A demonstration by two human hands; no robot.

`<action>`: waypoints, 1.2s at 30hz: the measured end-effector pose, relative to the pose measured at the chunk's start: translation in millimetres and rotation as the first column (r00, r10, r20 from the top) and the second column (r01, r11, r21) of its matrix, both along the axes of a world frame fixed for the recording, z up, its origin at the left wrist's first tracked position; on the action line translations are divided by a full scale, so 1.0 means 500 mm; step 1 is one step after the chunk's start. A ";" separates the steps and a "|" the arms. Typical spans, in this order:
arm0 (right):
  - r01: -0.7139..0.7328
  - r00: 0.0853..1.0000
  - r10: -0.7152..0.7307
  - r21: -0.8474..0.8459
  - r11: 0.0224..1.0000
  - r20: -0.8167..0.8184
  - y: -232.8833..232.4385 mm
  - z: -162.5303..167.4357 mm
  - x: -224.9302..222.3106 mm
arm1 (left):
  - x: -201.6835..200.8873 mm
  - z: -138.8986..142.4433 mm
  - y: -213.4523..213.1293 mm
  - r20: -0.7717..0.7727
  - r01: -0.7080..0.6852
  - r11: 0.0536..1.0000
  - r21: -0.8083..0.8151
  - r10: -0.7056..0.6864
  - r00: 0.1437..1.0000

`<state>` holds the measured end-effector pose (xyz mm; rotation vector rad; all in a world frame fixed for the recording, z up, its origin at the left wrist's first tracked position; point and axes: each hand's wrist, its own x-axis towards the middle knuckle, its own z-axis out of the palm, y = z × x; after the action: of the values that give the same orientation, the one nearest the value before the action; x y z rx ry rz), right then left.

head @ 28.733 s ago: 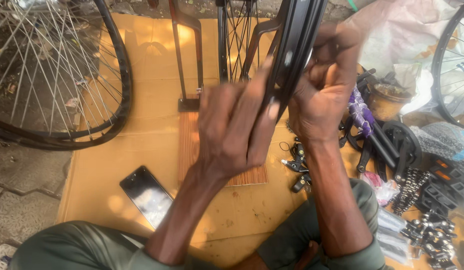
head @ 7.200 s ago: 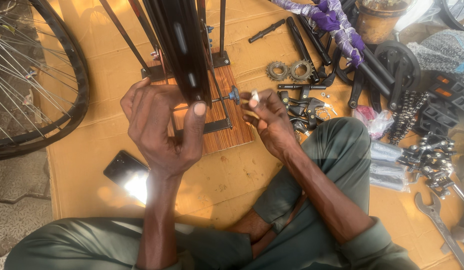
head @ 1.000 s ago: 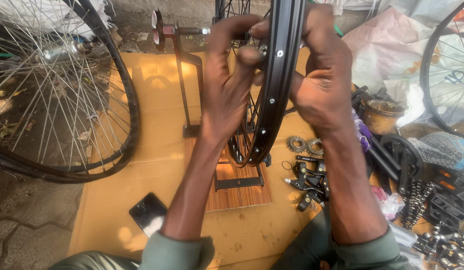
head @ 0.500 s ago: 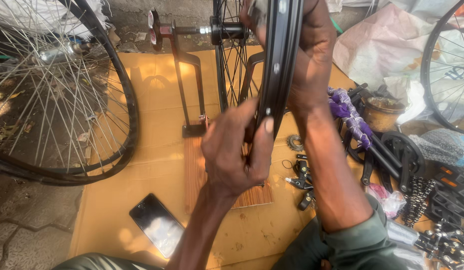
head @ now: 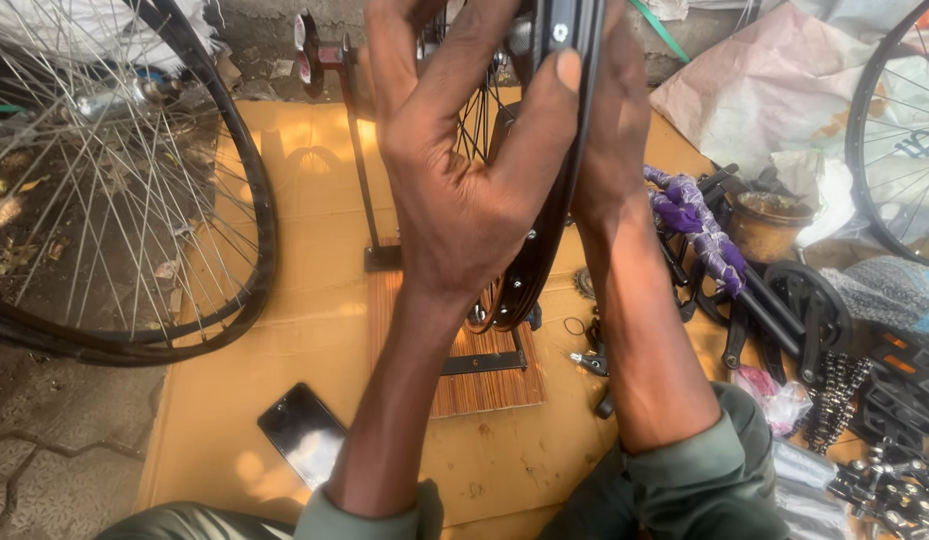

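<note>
rim: black bicycle rim (head: 545,230) stood edge-on at centre of view, running from the top edge down to the wooden board; spokes showed behind it.
left hand: left hand (head: 465,170) wrapped the rim from the left, thumb pressed on the rim's outer face near the top, fingers curled toward the far side. Gripping.
right hand: right hand (head: 610,130) lay flat against the rim's right side, mostly hidden behind it. Touched the rim; could not tell if the fingers were closed around it.
stand: dark metal stand (head: 360,170) held the wheel, upright post left of the rim, foot on the board.
board: striped wooden board (head: 465,385) lay under the rim's low end, on the cardboard.
cardboard: tan cardboard sheet (head: 285,200) covered the ground under everything at centre.
phone: black phone (head: 303,435) lay flat on the cardboard, near left, apart from the board.
spare wheel: 1 spoked wheel with tyre (head: 135,200) lay at the far left, overlapping the cardboard edge.
second wheel: another spoked wheel (head: 900,130) at the far right edge, partly cut off.
parts: small nuts and rings (head: 585,345) just right of the board, near the right forearm.
right pile: purple-wrapped bar (head: 700,230), black crank with chainring (head: 805,310), chain (head: 840,395), a brown pot (head: 765,220).
sleeves: green sleeves on both arms, near edge.
</note>
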<state>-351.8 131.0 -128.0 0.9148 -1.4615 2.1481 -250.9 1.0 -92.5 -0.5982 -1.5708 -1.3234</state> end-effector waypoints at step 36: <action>0.220 0.973 -0.202 0.184 0.958 -0.108 -0.010 0.004 0.116 | 0.012 0.029 -0.001 -0.044 0.075 0.995 -0.064 -0.078 0.996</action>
<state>-293.7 126.1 -125.8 0.8637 -1.6660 1.8133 -244.7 0.6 -78.1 -0.7290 -1.5694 -1.3123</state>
